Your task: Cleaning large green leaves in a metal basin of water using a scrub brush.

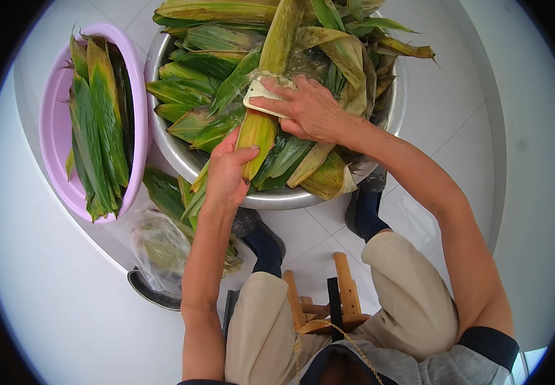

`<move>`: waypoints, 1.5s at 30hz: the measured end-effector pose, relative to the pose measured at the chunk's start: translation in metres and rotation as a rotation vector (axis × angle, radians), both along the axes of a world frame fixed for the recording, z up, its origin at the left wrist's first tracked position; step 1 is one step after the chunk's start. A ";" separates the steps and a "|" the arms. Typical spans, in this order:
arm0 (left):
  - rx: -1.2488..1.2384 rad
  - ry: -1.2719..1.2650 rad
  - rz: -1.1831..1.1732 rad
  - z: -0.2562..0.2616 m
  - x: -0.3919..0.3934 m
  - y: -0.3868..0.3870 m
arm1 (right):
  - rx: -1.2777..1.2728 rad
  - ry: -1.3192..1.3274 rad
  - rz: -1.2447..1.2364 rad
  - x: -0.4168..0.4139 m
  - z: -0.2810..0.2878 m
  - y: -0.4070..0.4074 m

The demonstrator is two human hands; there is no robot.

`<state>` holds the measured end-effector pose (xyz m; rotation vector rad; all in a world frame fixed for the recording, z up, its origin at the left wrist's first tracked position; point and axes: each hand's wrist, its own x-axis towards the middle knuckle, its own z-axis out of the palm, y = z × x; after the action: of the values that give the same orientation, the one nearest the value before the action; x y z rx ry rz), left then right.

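My left hand [231, 166] grips the near end of a long yellow-green leaf [277, 45], thumb on top. This leaf runs away from me over a wide metal basin [193, 171] full of wet leaves. My right hand [313, 108] holds a flat white scrubber [260, 98], probably a brush, pressed onto the leaf just beyond my left hand. Its underside is hidden. Splashing water shows around the scrubber. Green leaves [186, 91] fill the basin's left side, and browned, limp leaves [347, 57] hang over its right side.
A pink plastic tub [48, 125] with several green leaves [97, 125] stands left of the basin. Below it lie a clear plastic bag [159, 245] and loose leaves [162, 190]. My shoes [258, 228] are by the basin; a wooden stool [347, 284] is beneath me.
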<state>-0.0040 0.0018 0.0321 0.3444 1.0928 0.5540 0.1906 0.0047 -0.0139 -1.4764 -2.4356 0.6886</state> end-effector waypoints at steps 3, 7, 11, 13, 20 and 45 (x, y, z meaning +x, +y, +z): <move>0.035 -0.064 -0.074 0.030 -0.017 0.000 | 0.113 -0.191 -0.036 0.005 -0.008 0.010; 0.055 0.004 -0.093 0.067 -0.040 -0.014 | 0.194 -0.268 -0.172 0.016 -0.019 0.020; 0.088 0.095 -0.100 0.107 -0.066 -0.027 | 0.196 -0.371 -0.254 0.033 -0.032 0.019; 0.139 0.190 -0.057 0.135 -0.080 -0.032 | 0.228 -0.369 -0.253 0.031 -0.034 0.022; 0.888 0.355 0.191 0.190 -0.177 -0.083 | 0.184 -0.368 -0.257 0.017 -0.017 0.027; 0.120 0.035 0.212 -0.003 0.006 0.006 | -0.023 0.567 -0.110 -0.009 0.073 -0.030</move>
<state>0.0024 0.0076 0.0288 0.3458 1.1396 0.8067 0.1811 -0.0257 0.0590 -1.2002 -1.9087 0.9572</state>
